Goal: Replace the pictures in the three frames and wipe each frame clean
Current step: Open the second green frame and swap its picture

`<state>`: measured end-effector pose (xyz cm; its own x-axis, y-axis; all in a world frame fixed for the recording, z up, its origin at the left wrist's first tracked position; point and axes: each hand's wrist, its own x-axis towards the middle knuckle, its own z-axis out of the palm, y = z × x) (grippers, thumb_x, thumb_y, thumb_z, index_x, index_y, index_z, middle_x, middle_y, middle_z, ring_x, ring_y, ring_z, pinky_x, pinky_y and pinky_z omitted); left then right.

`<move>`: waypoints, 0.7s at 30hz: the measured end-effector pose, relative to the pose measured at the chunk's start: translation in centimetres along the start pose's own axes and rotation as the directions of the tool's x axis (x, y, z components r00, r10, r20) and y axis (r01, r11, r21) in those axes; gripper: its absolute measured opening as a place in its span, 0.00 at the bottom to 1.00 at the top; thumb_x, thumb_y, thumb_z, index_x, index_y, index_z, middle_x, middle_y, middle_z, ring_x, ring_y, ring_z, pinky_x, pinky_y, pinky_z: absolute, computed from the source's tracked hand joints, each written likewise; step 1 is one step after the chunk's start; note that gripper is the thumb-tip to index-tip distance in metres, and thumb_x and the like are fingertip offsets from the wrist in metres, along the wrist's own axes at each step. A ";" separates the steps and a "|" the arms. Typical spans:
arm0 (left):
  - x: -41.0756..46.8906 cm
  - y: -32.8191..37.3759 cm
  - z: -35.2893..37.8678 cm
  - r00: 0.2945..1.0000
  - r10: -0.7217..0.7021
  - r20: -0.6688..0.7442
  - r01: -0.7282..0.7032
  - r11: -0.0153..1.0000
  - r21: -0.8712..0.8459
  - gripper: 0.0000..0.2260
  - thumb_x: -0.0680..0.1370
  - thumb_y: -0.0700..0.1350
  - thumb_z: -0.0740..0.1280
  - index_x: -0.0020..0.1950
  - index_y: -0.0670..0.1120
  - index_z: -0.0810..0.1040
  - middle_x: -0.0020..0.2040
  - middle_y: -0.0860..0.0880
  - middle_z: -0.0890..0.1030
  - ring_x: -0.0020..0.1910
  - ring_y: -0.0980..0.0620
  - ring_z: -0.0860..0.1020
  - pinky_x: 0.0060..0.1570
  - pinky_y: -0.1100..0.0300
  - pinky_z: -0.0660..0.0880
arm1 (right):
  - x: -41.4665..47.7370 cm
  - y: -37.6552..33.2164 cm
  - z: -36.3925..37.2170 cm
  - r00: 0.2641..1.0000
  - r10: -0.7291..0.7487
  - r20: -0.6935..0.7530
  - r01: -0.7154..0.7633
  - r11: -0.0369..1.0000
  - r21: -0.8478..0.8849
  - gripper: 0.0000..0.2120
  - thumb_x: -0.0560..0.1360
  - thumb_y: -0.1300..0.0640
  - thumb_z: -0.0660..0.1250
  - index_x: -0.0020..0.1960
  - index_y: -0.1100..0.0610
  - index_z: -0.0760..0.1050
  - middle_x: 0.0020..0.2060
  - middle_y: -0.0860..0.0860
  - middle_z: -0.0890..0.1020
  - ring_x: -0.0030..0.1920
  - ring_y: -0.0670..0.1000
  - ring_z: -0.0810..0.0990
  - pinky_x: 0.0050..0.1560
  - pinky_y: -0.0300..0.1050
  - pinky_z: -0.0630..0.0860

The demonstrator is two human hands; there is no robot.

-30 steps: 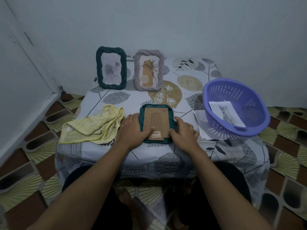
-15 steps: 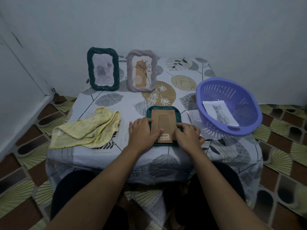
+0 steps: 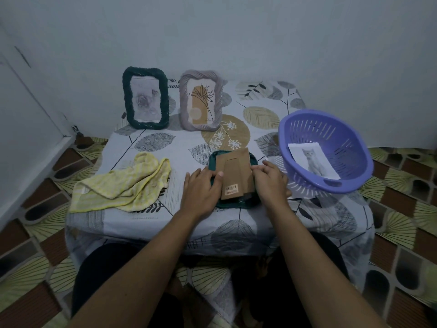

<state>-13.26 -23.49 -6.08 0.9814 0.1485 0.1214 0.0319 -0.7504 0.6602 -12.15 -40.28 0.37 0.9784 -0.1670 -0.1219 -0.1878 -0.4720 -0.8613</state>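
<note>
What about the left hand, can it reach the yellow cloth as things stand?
Probably yes: the yellow cloth lies just beside the left hand, with nothing between them.

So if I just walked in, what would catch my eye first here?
Probably the left hand and right hand at the cardboard back of a green frame lying face down near the front edge of the table. Then the purple basket on the right, holding a cat picture, and the yellow cloth on the left.
</note>
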 end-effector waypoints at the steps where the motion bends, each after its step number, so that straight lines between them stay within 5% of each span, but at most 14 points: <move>1: 0.1 -0.1 0.1 1.000 -0.005 0.003 0.005 1.000 0.001 0.30 0.79 0.66 0.42 0.60 0.51 0.76 0.61 0.48 0.79 0.69 0.44 0.69 0.75 0.40 0.51 | 0.0 -0.3 -0.1 1.000 -0.010 -0.004 0.010 1.000 0.008 0.08 0.79 0.54 0.62 0.51 0.45 0.78 0.71 0.41 0.71 0.73 0.51 0.60 0.69 0.54 0.52; 4: 0.2 -0.1 0.1 1.000 -0.007 0.016 0.007 1.000 0.023 0.33 0.78 0.67 0.40 0.62 0.50 0.76 0.64 0.46 0.77 0.70 0.44 0.68 0.75 0.40 0.50 | 0.2 -0.8 0.4 1.000 -0.024 0.005 0.024 0.999 0.033 0.06 0.75 0.49 0.65 0.49 0.45 0.79 0.63 0.44 0.77 0.68 0.52 0.69 0.68 0.53 0.56; 8: 0.1 0.0 0.0 1.000 0.004 0.017 -0.005 1.000 0.029 0.33 0.78 0.66 0.40 0.61 0.50 0.77 0.64 0.48 0.78 0.71 0.44 0.68 0.76 0.40 0.49 | 0.6 -1.4 1.1 0.998 -0.057 0.021 0.056 0.998 0.040 0.08 0.64 0.40 0.64 0.40 0.40 0.76 0.51 0.46 0.82 0.59 0.56 0.78 0.63 0.62 0.73; 13: 0.0 0.0 0.0 1.000 -0.002 0.014 0.002 1.000 0.025 0.31 0.79 0.66 0.42 0.63 0.51 0.76 0.67 0.47 0.77 0.73 0.44 0.65 0.77 0.43 0.47 | 0.8 -1.7 0.8 0.996 -0.078 0.050 0.071 0.988 0.134 0.04 0.73 0.55 0.70 0.46 0.49 0.77 0.43 0.48 0.84 0.47 0.50 0.83 0.53 0.56 0.81; 21: 0.1 0.3 -0.5 0.999 -0.036 0.022 0.038 0.996 -0.086 0.23 0.83 0.61 0.49 0.59 0.49 0.77 0.59 0.48 0.79 0.67 0.45 0.71 0.75 0.41 0.51 | 1.4 -1.1 1.1 0.999 0.034 0.041 -0.041 0.980 0.196 0.08 0.75 0.60 0.68 0.50 0.49 0.74 0.42 0.49 0.83 0.48 0.53 0.83 0.52 0.57 0.82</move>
<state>-13.22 -23.34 -5.51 0.9836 0.1612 0.0812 0.0526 -0.6862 0.7255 -10.52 -39.09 0.60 0.9741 -0.1474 -0.1712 -0.2076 -0.2856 -0.9356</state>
